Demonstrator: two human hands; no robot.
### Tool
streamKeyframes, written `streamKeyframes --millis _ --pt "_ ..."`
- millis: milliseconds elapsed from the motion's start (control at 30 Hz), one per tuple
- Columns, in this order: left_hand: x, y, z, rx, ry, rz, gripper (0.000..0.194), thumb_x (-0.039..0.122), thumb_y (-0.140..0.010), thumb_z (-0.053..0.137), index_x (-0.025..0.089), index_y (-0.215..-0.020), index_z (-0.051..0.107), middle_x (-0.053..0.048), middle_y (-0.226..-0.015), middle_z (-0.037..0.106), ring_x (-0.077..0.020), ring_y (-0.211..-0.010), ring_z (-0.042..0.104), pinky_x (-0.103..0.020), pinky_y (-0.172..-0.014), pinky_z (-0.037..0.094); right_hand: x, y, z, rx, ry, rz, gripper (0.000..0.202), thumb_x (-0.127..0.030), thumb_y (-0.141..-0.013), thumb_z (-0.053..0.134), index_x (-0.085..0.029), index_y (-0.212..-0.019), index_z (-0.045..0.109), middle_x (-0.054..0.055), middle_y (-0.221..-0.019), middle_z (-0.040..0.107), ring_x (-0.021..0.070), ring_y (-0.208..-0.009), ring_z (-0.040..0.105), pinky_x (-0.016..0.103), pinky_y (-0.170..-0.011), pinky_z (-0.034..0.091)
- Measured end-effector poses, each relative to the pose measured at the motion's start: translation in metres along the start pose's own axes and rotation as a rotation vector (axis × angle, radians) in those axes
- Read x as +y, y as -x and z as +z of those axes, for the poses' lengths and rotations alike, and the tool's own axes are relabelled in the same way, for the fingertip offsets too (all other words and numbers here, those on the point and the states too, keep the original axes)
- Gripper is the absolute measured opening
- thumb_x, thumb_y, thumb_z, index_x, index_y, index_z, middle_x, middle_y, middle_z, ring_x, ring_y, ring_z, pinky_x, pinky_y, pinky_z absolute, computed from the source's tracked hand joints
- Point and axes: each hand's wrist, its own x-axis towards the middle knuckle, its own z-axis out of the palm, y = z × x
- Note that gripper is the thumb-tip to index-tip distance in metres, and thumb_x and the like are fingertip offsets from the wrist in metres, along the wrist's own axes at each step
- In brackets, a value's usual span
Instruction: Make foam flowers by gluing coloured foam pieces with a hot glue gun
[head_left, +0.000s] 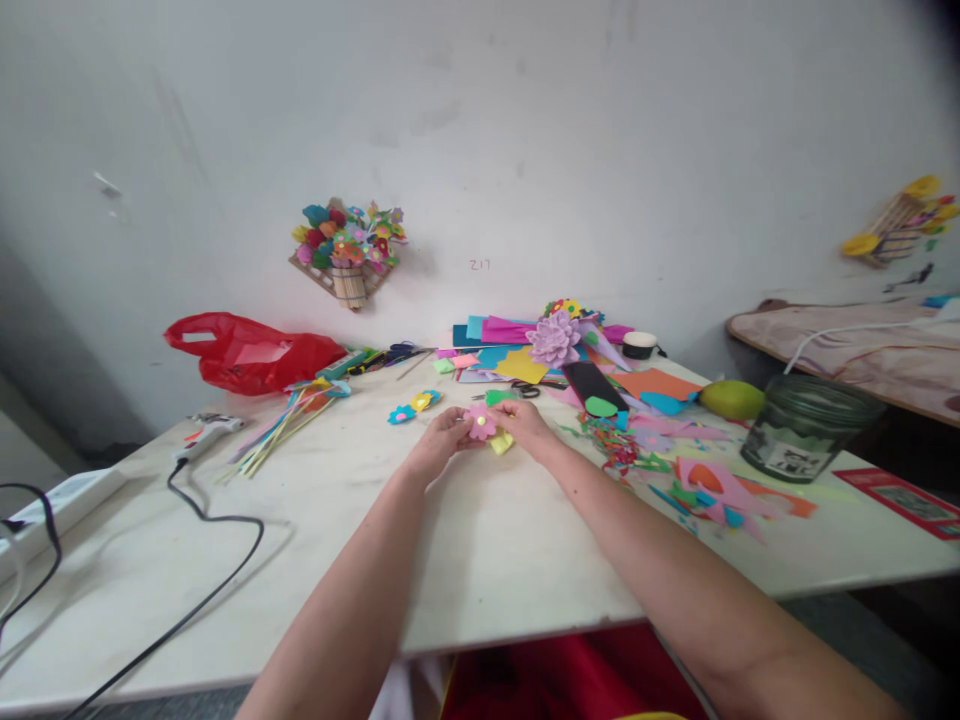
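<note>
A small pink foam flower [480, 423] with a yellow centre is between my two hands, just above the table. My left hand [444, 437] pinches its left edge. The fingers of my right hand [527, 424] are closed at the flower's right side; their tips are partly hidden. Below those fingers is a yellow foam piece [501, 443], and I cannot tell whether it is held or lying on the table. A green foam piece [496, 397] lies just behind the hands, beside black-handled scissors [526, 390]. Blue and yellow foam flowers [414, 406] lie to the left.
At left are a glue gun [214, 436] with a trailing cord, a power strip [64, 515], thin sticks [289, 430] and a red plastic bag [251, 352]. Foam sheets [523, 366], coloured scraps [712, 485] and a glass jar [806, 430] occupy the back and right.
</note>
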Motion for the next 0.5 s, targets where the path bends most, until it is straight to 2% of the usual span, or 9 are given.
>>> streamKeyframes --millis 300,400,500 --pt "0.001 0.0014 0.0002 -0.038 -0.041 -0.079 0.025 0.035 -0.068 0.06 0.014 -0.078 0.049 -0.006 -0.078 0.063 -0.0169 -0.071 0.063 -0.035 -0.073 0.049 0.0072 -0.0047 0.0008 0.055 0.125 -0.124 0.02 -0.032 -0.067 0.053 -0.014 -0.06 0.057 0.001 -0.057 0.056 0.0124 -0.057 0.05 0.024 -0.057 0.039" --pt "0.0005 0.0008 -0.0011 -0.043 -0.043 -0.089 0.024 0.035 -0.069 0.059 0.015 -0.076 0.049 -0.006 -0.076 0.064 -0.0178 -0.07 0.063 -0.035 -0.072 0.049 0.0087 -0.0063 0.0001 0.113 0.164 -0.214 0.018 -0.029 -0.069 0.051 -0.015 -0.077 0.061 0.004 -0.075 0.061 0.0135 -0.066 0.053 0.026 -0.062 0.043" --pt "-0.0004 -0.0001 -0.0026 -0.034 -0.04 -0.086 0.023 0.035 -0.07 0.059 0.015 -0.076 0.048 -0.006 -0.073 0.065 -0.0179 -0.071 0.063 -0.035 -0.072 0.049 0.0063 -0.0048 -0.0021 0.153 0.263 -0.393 0.026 -0.026 -0.072 0.051 -0.019 -0.095 0.06 0.007 -0.101 0.057 0.0149 -0.081 0.054 0.029 -0.073 0.043"
